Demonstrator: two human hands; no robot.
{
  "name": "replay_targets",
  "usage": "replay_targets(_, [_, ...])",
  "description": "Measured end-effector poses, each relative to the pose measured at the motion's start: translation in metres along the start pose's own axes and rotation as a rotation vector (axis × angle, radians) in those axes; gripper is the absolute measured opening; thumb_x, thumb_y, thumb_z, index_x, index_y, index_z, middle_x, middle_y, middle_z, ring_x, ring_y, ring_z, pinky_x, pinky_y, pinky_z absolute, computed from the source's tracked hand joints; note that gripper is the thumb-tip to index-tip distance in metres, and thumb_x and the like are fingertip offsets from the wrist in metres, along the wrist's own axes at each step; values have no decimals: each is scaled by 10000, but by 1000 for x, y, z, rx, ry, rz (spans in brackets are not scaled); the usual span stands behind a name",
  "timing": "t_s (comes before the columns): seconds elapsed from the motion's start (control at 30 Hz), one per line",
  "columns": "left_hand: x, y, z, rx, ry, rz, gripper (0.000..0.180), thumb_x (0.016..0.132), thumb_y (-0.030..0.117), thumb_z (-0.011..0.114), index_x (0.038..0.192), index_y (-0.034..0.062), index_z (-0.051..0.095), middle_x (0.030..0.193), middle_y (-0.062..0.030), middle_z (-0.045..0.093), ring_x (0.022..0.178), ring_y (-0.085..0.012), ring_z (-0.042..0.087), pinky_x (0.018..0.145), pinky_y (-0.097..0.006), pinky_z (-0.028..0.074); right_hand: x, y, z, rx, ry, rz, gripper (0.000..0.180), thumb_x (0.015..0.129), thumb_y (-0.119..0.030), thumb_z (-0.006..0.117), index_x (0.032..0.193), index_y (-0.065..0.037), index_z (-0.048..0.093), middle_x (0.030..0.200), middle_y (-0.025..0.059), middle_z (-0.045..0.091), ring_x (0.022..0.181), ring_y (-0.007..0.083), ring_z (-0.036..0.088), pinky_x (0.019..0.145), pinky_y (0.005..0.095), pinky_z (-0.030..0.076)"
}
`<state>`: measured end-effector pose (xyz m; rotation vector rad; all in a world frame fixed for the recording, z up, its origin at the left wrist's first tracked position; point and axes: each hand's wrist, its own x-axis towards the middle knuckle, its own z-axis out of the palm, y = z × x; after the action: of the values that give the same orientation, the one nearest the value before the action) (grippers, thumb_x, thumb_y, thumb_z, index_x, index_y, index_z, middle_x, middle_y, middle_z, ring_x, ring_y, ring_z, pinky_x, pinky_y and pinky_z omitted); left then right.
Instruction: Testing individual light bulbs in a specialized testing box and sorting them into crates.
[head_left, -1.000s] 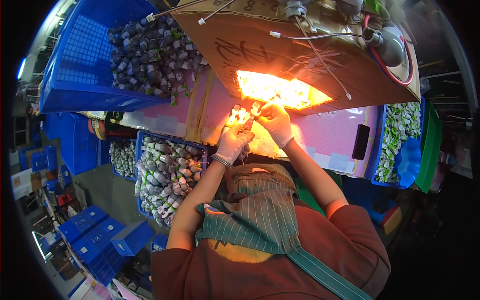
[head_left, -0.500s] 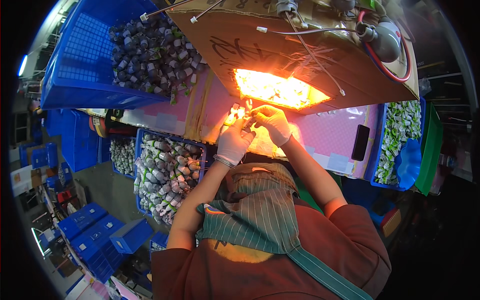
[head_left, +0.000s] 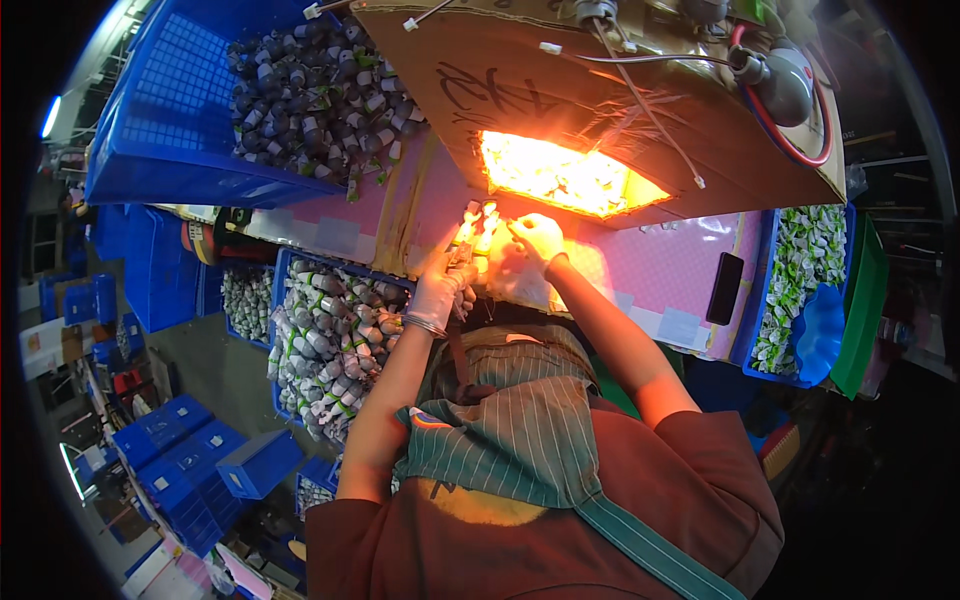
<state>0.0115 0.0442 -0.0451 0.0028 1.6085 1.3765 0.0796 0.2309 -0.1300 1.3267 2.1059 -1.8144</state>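
Note:
My left hand (head_left: 438,288), in a pale glove, is closed round several small pieces (head_left: 468,228) washed out by orange light; they look like the grey-and-white bulb-shaped parts in the bins. Just to its right is my right hand (head_left: 541,240), gloved too, its fingertips pinched together near those pieces. Whether anything sits in that pinch cannot be made out in the glare. Both hands are over the pink work surface (head_left: 655,262), in front of the brightly glowing opening (head_left: 570,175) of a cardboard box (head_left: 600,100).
Grey bulb-shaped parts (head_left: 320,110) fill a blue crate (head_left: 180,90) at the upper left. Another blue bin (head_left: 280,420) of such parts stands by my left forearm. To the right lie a dark phone (head_left: 724,288) and a bin of small white-and-green pieces (head_left: 800,250). Wires (head_left: 655,115) hang over the box.
My hands have drawn apart: the left moved slightly left and down with its pieces, and the right shifted a little left. The whole view has also shifted slightly.

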Motion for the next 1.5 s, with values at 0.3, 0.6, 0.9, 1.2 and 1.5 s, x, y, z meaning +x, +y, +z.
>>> replay_targets(0.3, [-12, -10, -20, -102, 5, -3, 451, 826, 121, 641, 1230, 37, 460, 765, -86, 594, 502, -143, 544, 427, -280, 456, 16, -47, 44, -636, 198, -112, 339, 749, -355, 658, 944, -78, 637, 891, 158, 660, 842, 320, 636, 740, 408, 494])
replay_targets(0.6, [-22, -3, -37, -301, -98, 2, 520, 832, 105, 635, 1303, 73, 418, 770, -75, 593, 504, -124, 542, 448, -267, 464, 13, -37, 17, -708, 184, -335, 179, 749, -198, 624, 805, -35, 671, 771, 178, 651, 712, 341, 624, 673, 410, 494])
replay_targets(0.9, [-7, 6, -23, -148, -187, 28, 527, 818, 158, 667, 1274, 43, 430, 733, -74, 592, 484, -128, 542, 431, -257, 452, -62, -44, 20, 483, -175, -219, 157, 836, -136, 654, 927, -12, 620, 791, 26, 611, 638, 78, 534, 570, 204, 425])
replay_targets(1.2, [-6, 20, 0, -46, -194, 0, 368, 818, 138, 646, 1138, 46, 489, 688, -61, 588, 475, -118, 535, 414, -242, 436, -80, -41, 5, 606, -256, -156, 211, 881, -179, 583, 1054, -57, 585, 960, 25, 619, 778, 87, 550, 650, 220, 417])
replay_targets(1.5, [0, 3, 12, 74, -145, 73, 286, 842, 74, 607, 1110, 52, 510, 648, -33, 587, 461, -93, 523, 421, -220, 423, -77, -30, 12, 633, -272, -172, 193, 869, -142, 556, 1051, -78, 554, 968, 18, 607, 814, 88, 559, 676, 205, 408])
